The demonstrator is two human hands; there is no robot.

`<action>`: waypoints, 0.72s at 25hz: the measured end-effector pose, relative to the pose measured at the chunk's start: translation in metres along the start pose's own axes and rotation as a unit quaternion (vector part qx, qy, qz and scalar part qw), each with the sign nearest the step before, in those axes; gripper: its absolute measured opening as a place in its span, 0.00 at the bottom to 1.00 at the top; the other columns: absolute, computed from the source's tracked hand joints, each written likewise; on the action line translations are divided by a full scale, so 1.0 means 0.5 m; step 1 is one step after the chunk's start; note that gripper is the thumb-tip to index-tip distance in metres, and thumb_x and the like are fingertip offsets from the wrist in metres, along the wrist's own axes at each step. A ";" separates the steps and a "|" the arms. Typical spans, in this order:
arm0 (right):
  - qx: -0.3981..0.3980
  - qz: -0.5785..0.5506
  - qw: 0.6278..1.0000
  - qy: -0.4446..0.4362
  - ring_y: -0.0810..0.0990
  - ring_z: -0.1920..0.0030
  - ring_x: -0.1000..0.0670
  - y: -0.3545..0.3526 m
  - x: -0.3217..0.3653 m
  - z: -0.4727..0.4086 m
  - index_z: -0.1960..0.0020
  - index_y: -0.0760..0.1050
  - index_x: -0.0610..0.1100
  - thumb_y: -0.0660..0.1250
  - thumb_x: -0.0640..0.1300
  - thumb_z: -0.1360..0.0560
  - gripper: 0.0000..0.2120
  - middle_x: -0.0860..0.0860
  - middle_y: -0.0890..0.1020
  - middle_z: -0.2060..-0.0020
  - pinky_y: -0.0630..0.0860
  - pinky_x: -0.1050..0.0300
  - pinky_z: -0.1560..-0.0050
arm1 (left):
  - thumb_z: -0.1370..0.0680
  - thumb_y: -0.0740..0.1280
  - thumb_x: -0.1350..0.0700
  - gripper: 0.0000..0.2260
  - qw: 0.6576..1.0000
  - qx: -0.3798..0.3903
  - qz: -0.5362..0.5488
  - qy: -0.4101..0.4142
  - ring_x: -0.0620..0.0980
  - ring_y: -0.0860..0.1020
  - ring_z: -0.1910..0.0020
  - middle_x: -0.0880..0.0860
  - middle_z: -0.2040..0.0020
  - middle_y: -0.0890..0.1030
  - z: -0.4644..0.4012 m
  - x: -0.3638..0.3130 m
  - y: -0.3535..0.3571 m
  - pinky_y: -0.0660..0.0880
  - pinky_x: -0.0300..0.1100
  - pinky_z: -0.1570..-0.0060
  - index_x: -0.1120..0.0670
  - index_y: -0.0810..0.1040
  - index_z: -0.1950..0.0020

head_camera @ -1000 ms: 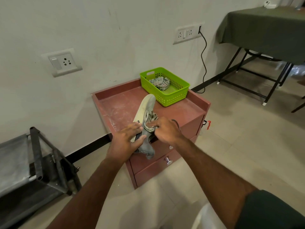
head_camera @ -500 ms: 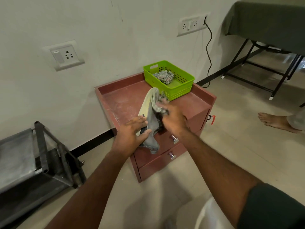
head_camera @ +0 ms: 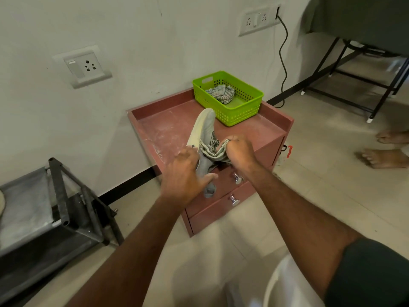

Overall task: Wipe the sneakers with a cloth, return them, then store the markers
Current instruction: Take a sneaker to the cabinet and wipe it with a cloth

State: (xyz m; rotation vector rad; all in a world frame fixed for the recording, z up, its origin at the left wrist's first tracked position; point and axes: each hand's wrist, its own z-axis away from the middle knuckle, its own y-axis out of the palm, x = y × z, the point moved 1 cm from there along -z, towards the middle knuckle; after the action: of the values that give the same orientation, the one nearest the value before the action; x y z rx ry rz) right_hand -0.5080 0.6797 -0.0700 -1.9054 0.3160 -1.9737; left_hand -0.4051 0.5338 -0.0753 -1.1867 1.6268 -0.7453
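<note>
Step in hand: wiping. Your left hand [head_camera: 184,173] holds grey canvas sneaker [head_camera: 204,138], centre frame; right hand [head_camera: 240,151] grip closed on striped grey cloth [head_camera: 212,150]. Next, likely: finish wiping, return sneaker.

Both forearms are bare. The right arm carries a short dark green sleeve [head_camera: 371,273]. A white garment [head_camera: 285,284] covers the lap.

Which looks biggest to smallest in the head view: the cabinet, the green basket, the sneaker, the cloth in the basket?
1. Cabinet
2. Green basket and sneaker: alike, and the sneaker is nearer, so unranked
3. Cloth in the basket
</note>
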 end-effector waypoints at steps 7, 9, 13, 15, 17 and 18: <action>-0.078 -0.317 0.934 0.144 0.86 0.65 0.42 -0.050 -0.008 -0.013 0.54 0.82 0.39 0.53 0.30 0.29 0.19 0.42 0.86 0.61 0.81 0.52 0.70 | 0.34 0.72 0.54 0.10 0.991 -0.050 0.030 -0.122 0.50 0.74 0.67 0.50 0.66 0.75 -0.035 -0.037 -0.030 0.64 0.41 0.70 0.55 0.74 0.58; -0.195 -0.377 0.896 0.127 0.84 0.67 0.50 -0.096 -0.011 -0.021 0.54 0.80 0.43 0.53 0.28 0.27 0.19 0.50 0.84 0.64 0.79 0.59 0.70 | 0.34 0.74 0.57 0.05 0.964 -0.121 0.175 -0.159 0.45 0.75 0.71 0.51 0.70 0.78 -0.051 -0.017 -0.061 0.68 0.38 0.72 0.57 0.81 0.62; -0.216 -0.252 0.943 0.020 0.85 0.57 0.48 -0.115 -0.053 -0.042 0.53 0.82 0.52 0.62 0.34 0.28 0.16 0.52 0.86 0.58 0.84 0.49 0.57 | 0.28 0.73 0.63 0.02 0.919 0.001 0.354 -0.172 0.44 0.78 0.69 0.54 0.67 0.83 -0.063 0.037 -0.082 0.73 0.39 0.65 0.59 0.85 0.60; -0.095 -0.143 0.985 -0.006 0.85 0.52 0.47 -0.078 -0.060 -0.044 0.52 0.83 0.54 0.67 0.39 0.27 0.12 0.53 0.86 0.54 0.83 0.46 0.52 | 0.26 0.73 0.61 0.03 0.944 0.038 0.289 -0.155 0.47 0.78 0.68 0.54 0.66 0.83 -0.067 0.053 -0.070 0.73 0.43 0.63 0.57 0.85 0.59; -0.028 -0.040 0.998 -0.033 0.82 0.52 0.50 -0.043 -0.057 -0.038 0.50 0.83 0.53 0.66 0.36 0.27 0.14 0.54 0.85 0.54 0.77 0.56 0.56 | 0.24 0.72 0.56 0.05 0.963 -0.049 0.199 -0.173 0.46 0.81 0.62 0.50 0.61 0.85 -0.073 0.052 -0.074 0.77 0.42 0.55 0.55 0.86 0.55; -0.019 -0.012 0.999 -0.043 0.81 0.53 0.50 -0.029 -0.057 -0.040 0.49 0.82 0.51 0.65 0.35 0.27 0.15 0.53 0.85 0.54 0.74 0.58 0.57 | 0.23 0.70 0.52 0.07 0.963 -0.114 0.165 -0.182 0.44 0.81 0.60 0.49 0.58 0.85 -0.072 0.043 -0.086 0.78 0.41 0.52 0.54 0.86 0.53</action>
State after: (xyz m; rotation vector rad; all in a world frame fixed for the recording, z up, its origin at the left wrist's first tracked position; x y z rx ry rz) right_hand -0.5292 0.7027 -0.0909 -2.0208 0.3096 -1.9074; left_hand -0.4249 0.4970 -0.0325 -1.0943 1.5665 -0.1184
